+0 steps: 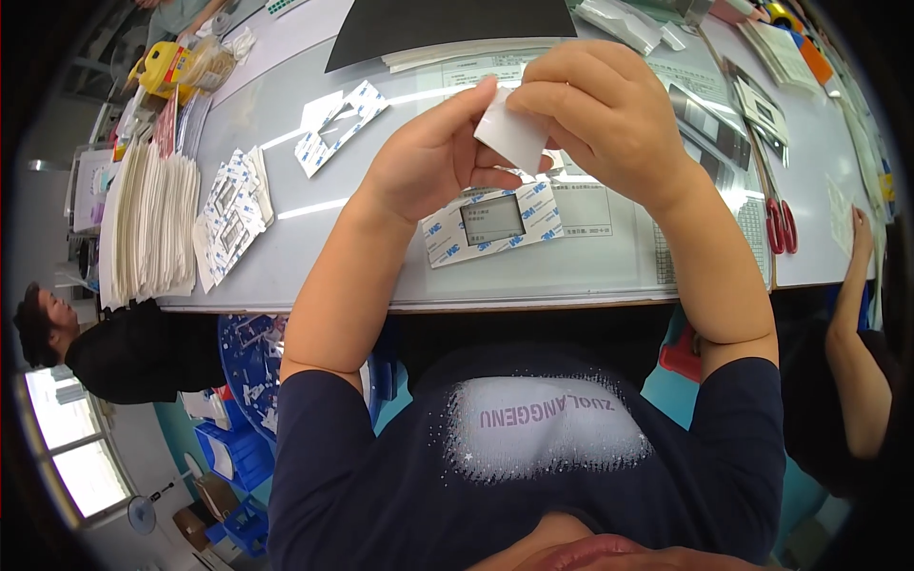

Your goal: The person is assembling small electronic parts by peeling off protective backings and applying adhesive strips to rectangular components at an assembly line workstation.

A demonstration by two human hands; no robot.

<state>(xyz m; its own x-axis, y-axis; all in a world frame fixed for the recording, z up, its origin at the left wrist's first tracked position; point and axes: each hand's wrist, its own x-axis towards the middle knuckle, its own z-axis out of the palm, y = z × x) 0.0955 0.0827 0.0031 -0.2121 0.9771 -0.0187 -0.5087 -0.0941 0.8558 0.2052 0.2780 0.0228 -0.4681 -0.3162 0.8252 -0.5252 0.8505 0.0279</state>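
I am reading one head-worn view, the left fisheye of a side-by-side pair, facing steeply down from close above the shirt (pixel 533 447). The left hand (pixel 433 143) and right hand (pixel 605 109) are sitting at near range, upper middle; the table (pixel 295 243) is spreading wide around them.

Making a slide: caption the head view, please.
Left hand and right hand hold a white sheet over a table with patterned frames.
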